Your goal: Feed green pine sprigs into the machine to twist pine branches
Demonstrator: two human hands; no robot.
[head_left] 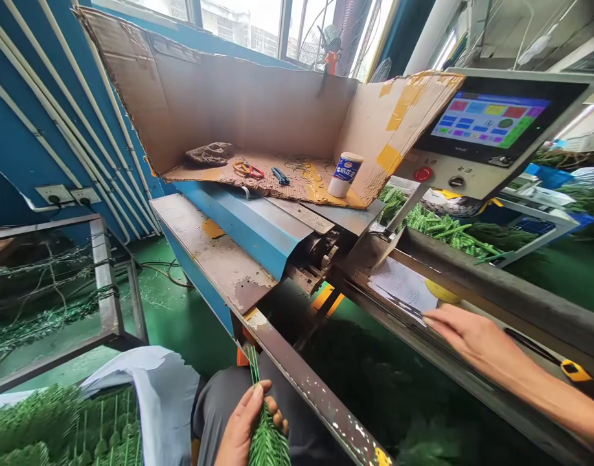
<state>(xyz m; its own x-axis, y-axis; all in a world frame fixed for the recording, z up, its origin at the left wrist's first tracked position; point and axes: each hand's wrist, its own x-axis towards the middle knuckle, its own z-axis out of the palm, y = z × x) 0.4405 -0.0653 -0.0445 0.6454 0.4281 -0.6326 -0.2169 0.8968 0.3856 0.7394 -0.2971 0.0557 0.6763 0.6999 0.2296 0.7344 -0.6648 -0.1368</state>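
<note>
Low in the middle, my left hand [251,421] is closed round a bunch of green artificial pine sprigs [268,440]. Their bare thin stems point upward past my thumb, beside the machine's worn metal rail [306,382]. My right hand [455,327] reaches in from the right over the machine bed. Its thumb and fingertips are pinched on thin dark strands [401,301] that look like wires, lying across a white printed sheet [408,283]. A yellow rounded object [442,291] lies just behind that hand, partly hidden by it.
The machine head [320,252] bears a cardboard screen [248,103] with pliers [280,175], scissors [248,169] and a tub [345,175]. A control panel [486,123] stands right. A tape measure [574,370] lies in the bed. Green sprigs [39,421] fill a lined container lower left.
</note>
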